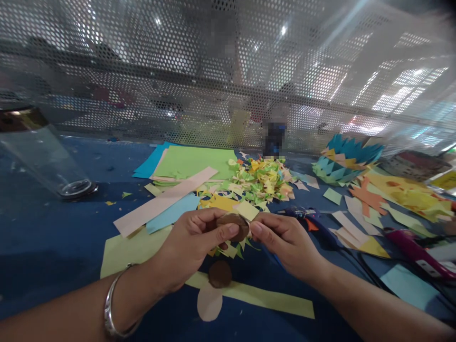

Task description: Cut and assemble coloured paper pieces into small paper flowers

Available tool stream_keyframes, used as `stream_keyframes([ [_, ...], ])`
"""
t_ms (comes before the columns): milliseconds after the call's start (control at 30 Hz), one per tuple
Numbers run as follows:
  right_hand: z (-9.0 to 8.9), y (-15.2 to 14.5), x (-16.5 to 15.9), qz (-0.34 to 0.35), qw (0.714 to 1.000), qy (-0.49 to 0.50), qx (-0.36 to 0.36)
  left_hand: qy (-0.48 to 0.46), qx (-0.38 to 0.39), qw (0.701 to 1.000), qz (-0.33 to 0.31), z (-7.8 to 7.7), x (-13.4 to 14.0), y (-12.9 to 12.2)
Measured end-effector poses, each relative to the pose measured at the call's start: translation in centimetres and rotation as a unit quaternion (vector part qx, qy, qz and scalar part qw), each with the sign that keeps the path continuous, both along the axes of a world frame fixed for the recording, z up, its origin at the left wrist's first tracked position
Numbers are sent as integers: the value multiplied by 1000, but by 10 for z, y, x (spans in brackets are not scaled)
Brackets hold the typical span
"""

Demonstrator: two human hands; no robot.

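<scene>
My left hand, with a silver bangle at the wrist, is closed on a brown disc, its thumb on the near face. At the disc's right edge, my right hand is pinched shut; whether its fingertips hold that edge or some small bit there is hidden. Below the hands lies another brown disc, overlapping a pale pink paper circle. Both rest on or against a long pale green paper strip. Cut paper scraps are heaped just beyond the fingers.
Green paper sheets are stacked behind the left hand. A clear bottle stands at left. A blue glue gun with its cord lies right of my right hand. A zigzag-edged paper crown and a purple tool are farther right. Perforated metal closes the back.
</scene>
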State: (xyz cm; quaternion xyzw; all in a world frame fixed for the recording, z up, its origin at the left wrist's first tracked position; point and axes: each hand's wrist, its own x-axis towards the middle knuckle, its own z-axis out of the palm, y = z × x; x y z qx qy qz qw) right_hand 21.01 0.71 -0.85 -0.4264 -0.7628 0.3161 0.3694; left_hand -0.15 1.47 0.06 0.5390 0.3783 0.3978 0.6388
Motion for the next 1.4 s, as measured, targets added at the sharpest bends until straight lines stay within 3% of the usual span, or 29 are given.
stream_keyframes([
  [267, 0, -2, 5, -1, 1000, -21, 5, 36, 22, 999, -21, -1, -4, 1],
  [667, 1, 0, 5, 7, 999, -31, 5, 17, 26, 999, -35, 1, -5, 2],
  [900, 2, 0, 7, 12, 999, -43, 6, 67, 38, 996, -54, -2, -9, 4],
  [1400, 3, 0, 8, 30, 998, -59, -9, 42, 49, 992, -106, -5, -11, 8],
])
